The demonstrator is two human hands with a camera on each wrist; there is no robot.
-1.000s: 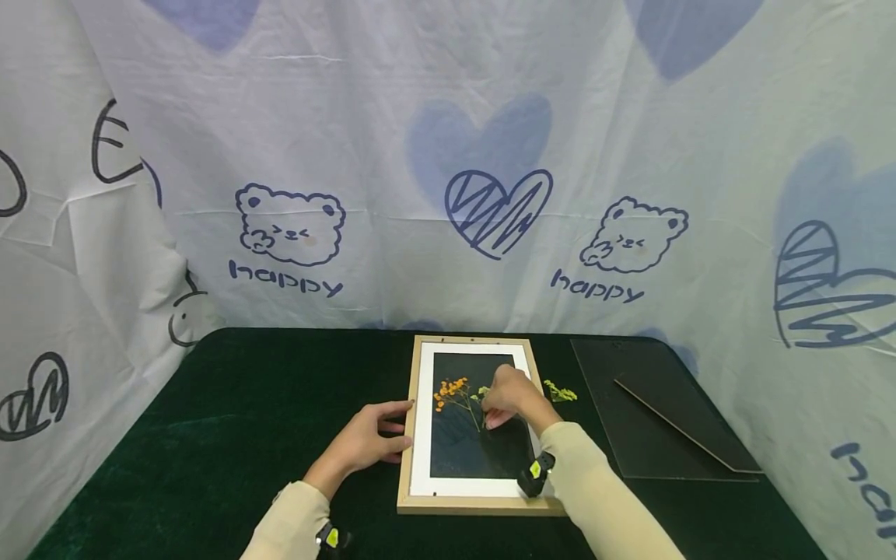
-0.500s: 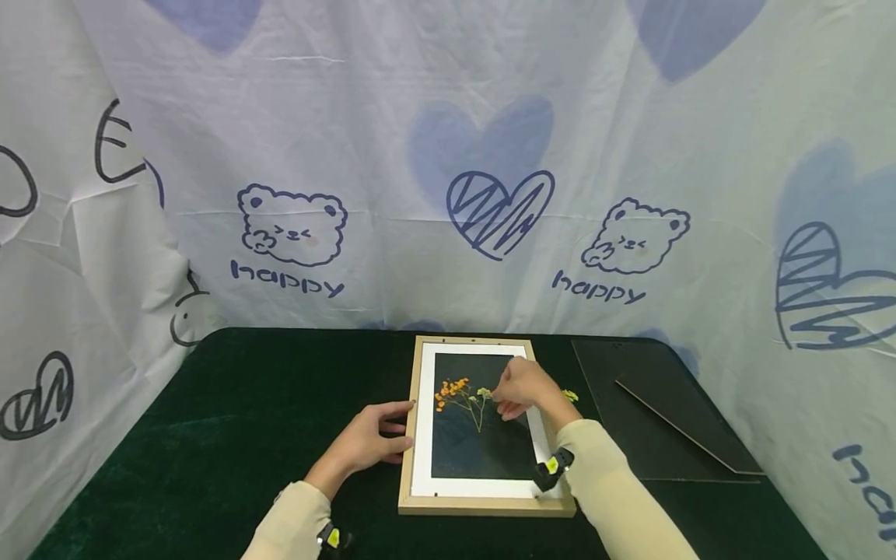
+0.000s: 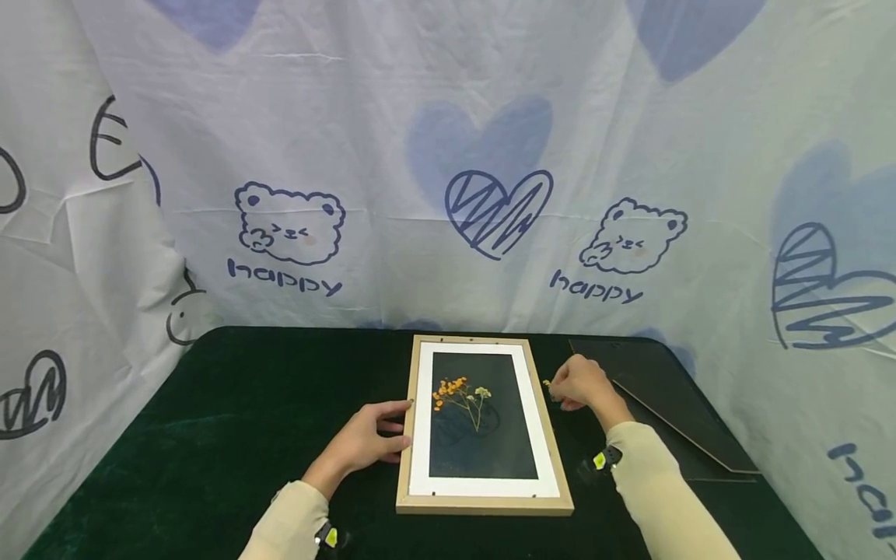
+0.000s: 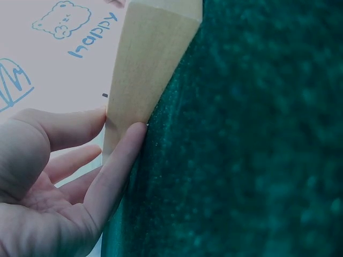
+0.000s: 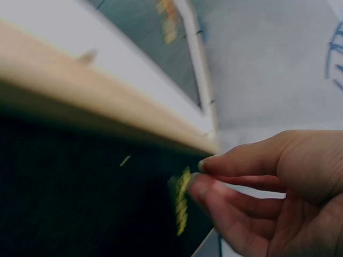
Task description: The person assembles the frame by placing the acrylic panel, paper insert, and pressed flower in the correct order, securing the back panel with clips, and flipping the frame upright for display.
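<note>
A pale wooden picture frame [image 3: 485, 507] lies on the dark green cloth, with a white mat around a dark panel. On that panel rest a sprig of orange flowers [image 3: 451, 391] and a sprig of pale yellow-green flowers [image 3: 481, 393]. My left hand [image 3: 365, 439] touches the frame's left side, its fingertips and thumb against the wood [image 4: 140, 59]. Right of the frame, my right hand [image 3: 582, 383] hovers over another yellow-green sprig [image 5: 183, 206], mostly hidden by the hand in the head view. Thumb and fingertip stand slightly apart beside that sprig.
Dark flat boards [image 3: 651, 365] lie at the table's right, one with a raised slanting edge. A printed fabric curtain [image 3: 392, 233] hangs behind the table. A tiny yellow-green bit [image 5: 125, 160] lies on the cloth near the frame.
My right hand has let go of the pale sprig on the panel and moved right, past the frame, to the loose sprig. My left hand has stayed at the frame's left side.
</note>
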